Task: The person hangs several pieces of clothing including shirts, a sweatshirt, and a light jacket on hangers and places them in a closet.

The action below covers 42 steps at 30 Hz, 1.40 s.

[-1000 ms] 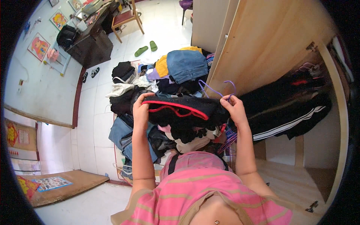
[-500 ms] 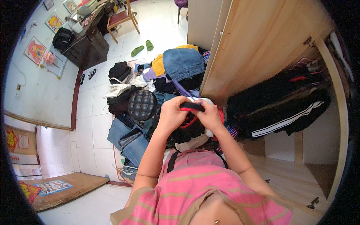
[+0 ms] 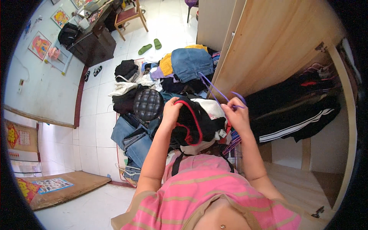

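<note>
My left hand [image 3: 171, 112] is closed on the edge of a black garment with red trim [image 3: 188, 116], which hangs open above the clothes in front of me. My right hand [image 3: 236, 115] pinches a thin purple clothes hanger [image 3: 216, 89], held apart from the garment on its right side. The hanger's hook curves out beside my fingers, and its long bars slant up and left toward a folded denim piece [image 3: 191, 63]. White cloth [image 3: 211, 107] lies just beyond the garment, between my two hands.
A round black tufted stool [image 3: 148, 104] stands left of my hands, with blue jeans [image 3: 132, 140] beside it. Clothes are heaped on the floor ahead. At right, a wooden wardrobe door [image 3: 264, 50] stands beside dark hanging clothes [image 3: 295, 111]. Green slippers [image 3: 145, 49] lie farther off.
My hands have moved apart. The right one has drawn the purple hanger away to the right, while the black garment now hangs spread from the left hand.
</note>
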Available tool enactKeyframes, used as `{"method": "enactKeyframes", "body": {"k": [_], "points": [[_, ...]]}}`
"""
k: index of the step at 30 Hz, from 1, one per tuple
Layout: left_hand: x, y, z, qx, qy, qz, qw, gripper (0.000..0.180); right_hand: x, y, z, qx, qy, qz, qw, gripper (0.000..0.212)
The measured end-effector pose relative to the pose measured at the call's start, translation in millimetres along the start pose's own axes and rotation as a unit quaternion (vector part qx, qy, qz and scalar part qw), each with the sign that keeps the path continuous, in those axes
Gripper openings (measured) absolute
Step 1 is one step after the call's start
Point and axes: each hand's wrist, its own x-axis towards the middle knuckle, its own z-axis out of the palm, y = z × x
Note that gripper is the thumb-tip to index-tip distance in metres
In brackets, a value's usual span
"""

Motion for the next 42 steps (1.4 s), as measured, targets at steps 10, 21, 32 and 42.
{"method": "enactKeyframes", "body": {"k": [10,21,32,42], "points": [[19.4,-4.6,-8.1,0.138,0.187,0.062,0.971,0.026,-55.1,-39.3,-29.9,0.063,-0.195,0.117,0.972,0.025],[-64.3,51.3,67.5,0.304,0.167,0.392,0.852,0.028,-23.4,-25.7,60.6,0.117,0.059,-0.002,0.991,0.015],[-47.3,-67.1,47.0,0.352,0.226,0.148,0.896,0.038,1.9,-99.1,31.1,0.425,0.09,0.044,0.9,0.026],[-104.3,-63.3,66.2,0.308,-0.039,-0.054,0.949,0.032,36.6,-49.8,65.4,0.384,0.185,0.042,0.904,0.021]]}}
